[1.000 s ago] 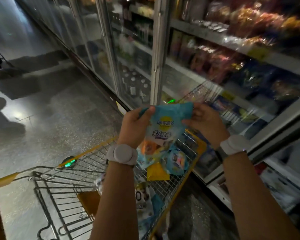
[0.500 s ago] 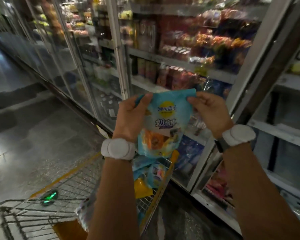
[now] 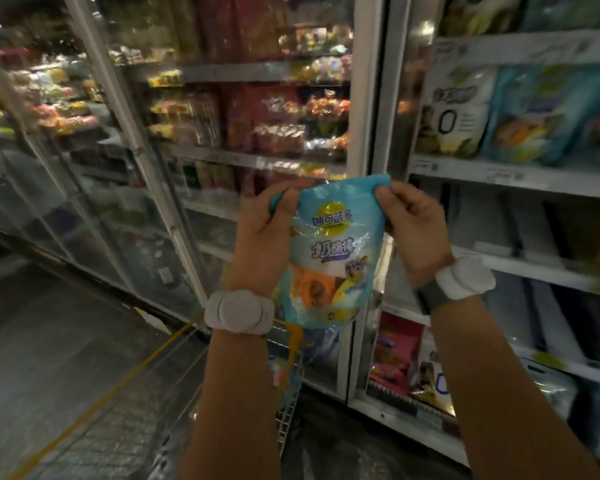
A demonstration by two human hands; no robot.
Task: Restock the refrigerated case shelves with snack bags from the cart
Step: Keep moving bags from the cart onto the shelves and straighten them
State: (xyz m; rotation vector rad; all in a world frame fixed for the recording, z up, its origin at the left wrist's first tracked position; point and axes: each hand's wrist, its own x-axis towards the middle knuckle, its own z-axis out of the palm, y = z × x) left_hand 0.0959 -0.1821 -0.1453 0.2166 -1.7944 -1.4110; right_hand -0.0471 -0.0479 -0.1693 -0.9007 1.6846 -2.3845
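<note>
A light-blue snack bag (image 3: 329,258) with a yellow logo and cartoon print hangs upright at chest height in front of the case. My left hand (image 3: 267,233) pinches its top left corner and my right hand (image 3: 413,230) pinches its top right corner. Below the bag, the wire cart (image 3: 288,407) with a yellow rim holds more blue bags, mostly hidden by my left forearm. To the right, the open case section has a shelf (image 3: 513,174) carrying matching blue bags (image 3: 541,116) and white bags (image 3: 454,109).
Closed glass doors (image 3: 146,161) run along the left, with stocked shelves behind them. A grey door frame post (image 3: 371,98) stands just behind the bag. Lower open shelves (image 3: 534,268) on the right look dark; pink packs (image 3: 395,355) sit near the bottom. Bare floor (image 3: 49,358) lies to the left.
The view has swung up and right, from the cart towards the open shelves. Both hands have kept hold of the blue bag and lifted it above the cart.
</note>
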